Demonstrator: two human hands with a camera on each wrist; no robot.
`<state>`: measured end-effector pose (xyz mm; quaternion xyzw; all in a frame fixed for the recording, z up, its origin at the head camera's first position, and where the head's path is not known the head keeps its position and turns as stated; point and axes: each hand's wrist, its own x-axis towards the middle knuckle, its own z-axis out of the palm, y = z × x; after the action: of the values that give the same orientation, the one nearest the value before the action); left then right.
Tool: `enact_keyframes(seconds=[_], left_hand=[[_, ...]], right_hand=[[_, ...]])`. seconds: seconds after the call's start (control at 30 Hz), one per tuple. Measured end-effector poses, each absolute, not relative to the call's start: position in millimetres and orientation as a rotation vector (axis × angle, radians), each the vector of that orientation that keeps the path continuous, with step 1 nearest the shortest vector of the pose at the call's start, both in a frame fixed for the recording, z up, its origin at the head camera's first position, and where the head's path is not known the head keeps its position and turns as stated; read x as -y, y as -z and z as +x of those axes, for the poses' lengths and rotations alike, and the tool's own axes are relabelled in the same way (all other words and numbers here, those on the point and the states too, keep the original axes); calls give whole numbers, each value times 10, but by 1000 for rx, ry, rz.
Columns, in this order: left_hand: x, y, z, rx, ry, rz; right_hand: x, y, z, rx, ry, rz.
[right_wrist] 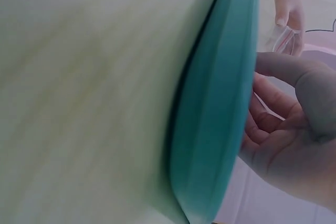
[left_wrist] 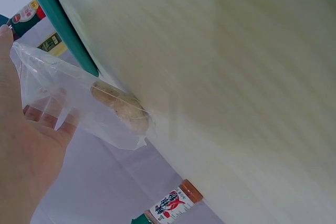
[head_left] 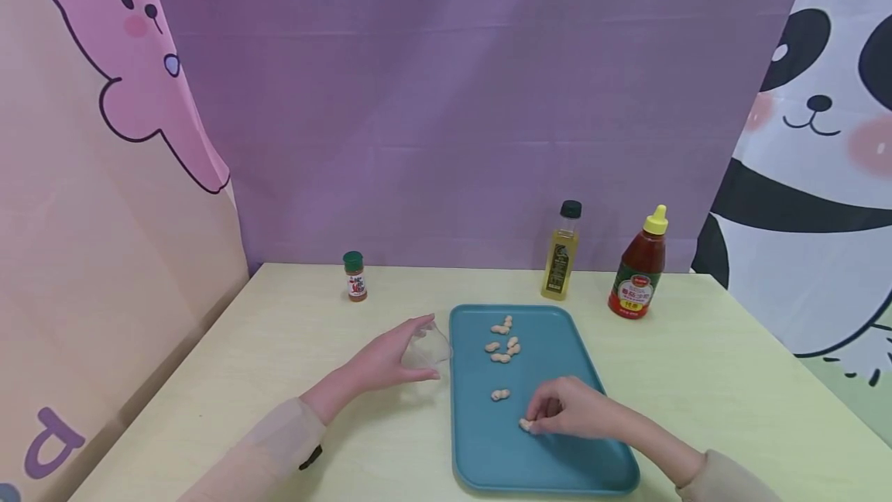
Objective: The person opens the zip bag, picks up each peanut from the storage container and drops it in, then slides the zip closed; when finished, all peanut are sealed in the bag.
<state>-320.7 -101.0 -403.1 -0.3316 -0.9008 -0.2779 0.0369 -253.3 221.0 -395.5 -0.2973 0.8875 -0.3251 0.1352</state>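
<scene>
Showing bagged peanut (left_wrist: 119, 106), left wrist only

tray (head_left: 554, 351) free far right, peanuts (head_left: 500, 358) left

The person's pale-sleeved left forearm (head_left: 259, 446) is pointing toward two o'clock; the bare left hand (head_left: 385, 356) is curving, thumb and fingers well apart. The bare right hand (head_left: 571, 407) is angling toward ten o'clock, its fingers bending toward the thumb, apparently pinching, though the tips are partly hidden.
</scene>
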Motion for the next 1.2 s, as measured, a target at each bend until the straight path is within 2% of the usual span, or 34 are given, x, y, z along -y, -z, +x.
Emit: enact_keyframes(seconds=[1.2], left_hand=[[998, 4042, -3217, 2762, 854, -1035]], right_hand=[[-2315, 3914, -2573, -2525, 976, -801]])
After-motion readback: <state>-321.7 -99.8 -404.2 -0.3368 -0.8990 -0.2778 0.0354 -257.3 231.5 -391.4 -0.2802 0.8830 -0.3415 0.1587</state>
